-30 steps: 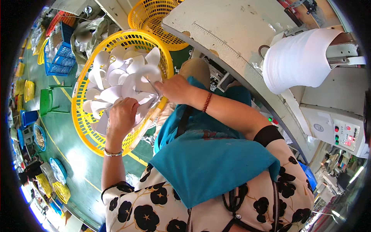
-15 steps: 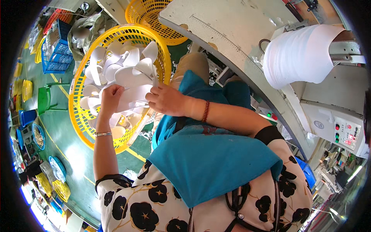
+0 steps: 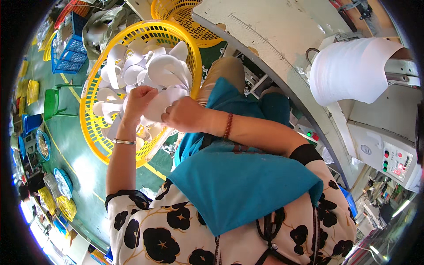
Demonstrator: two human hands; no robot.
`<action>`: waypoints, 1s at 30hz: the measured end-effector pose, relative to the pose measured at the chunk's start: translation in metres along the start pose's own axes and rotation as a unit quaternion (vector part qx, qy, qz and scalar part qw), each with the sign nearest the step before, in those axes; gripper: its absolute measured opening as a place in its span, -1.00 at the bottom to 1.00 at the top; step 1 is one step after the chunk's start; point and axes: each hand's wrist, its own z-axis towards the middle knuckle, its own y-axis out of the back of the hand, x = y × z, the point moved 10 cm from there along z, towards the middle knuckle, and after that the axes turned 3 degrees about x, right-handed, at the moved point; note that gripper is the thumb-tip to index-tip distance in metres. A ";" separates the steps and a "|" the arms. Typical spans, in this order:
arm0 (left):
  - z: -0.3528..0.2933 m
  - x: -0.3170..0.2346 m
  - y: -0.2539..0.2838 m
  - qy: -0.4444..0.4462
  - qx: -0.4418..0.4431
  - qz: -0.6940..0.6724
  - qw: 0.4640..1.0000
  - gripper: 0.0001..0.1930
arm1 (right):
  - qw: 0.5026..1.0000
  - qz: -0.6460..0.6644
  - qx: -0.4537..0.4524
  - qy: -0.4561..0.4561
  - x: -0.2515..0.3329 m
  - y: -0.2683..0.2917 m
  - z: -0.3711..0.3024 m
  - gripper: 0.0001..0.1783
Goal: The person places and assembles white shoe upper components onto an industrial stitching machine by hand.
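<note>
white piece (image 3: 159, 107) | thin, sheet-like | smooth face | rounded outline

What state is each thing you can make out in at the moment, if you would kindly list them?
Left hand: closed at the white piece's edge
Right hand: curled, gripping the white piece
White piece: held between both hands
Near yellow basket: heaped with loose white pieces
White sheet: wrapped around the machine's arm
Control panel: display lit red
Green stool: upright on the floor
</note>
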 end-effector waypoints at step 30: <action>-0.009 0.042 0.036 -0.120 -0.166 0.250 0.946 -0.68 | 0.718 0.510 -0.240 -0.409 -0.105 0.008 -0.159 -0.76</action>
